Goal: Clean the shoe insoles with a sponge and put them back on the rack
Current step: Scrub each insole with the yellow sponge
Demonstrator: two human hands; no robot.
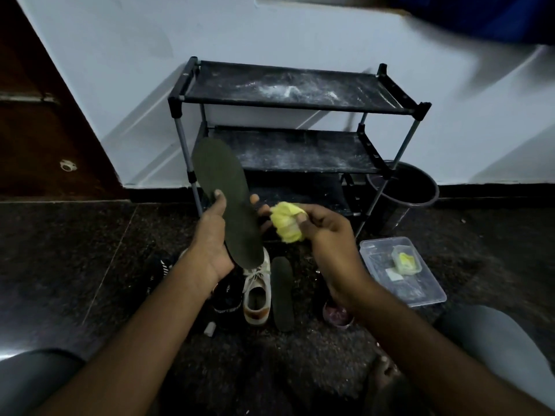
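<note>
Insole (228,202) being gripped upright before the rack (294,88), sponge (286,222) alongside.
Curling the left hand (210,235) round its lower half, thumb on the face, fingers mostly hidden behind, only tips peeking past the right edge; pinching the crumpled yellow sponge in the right hand (327,232), just beside that edge, contact unclear. Lying on the floor below: second insole (282,292) beside a white shoe (256,292).
</note>
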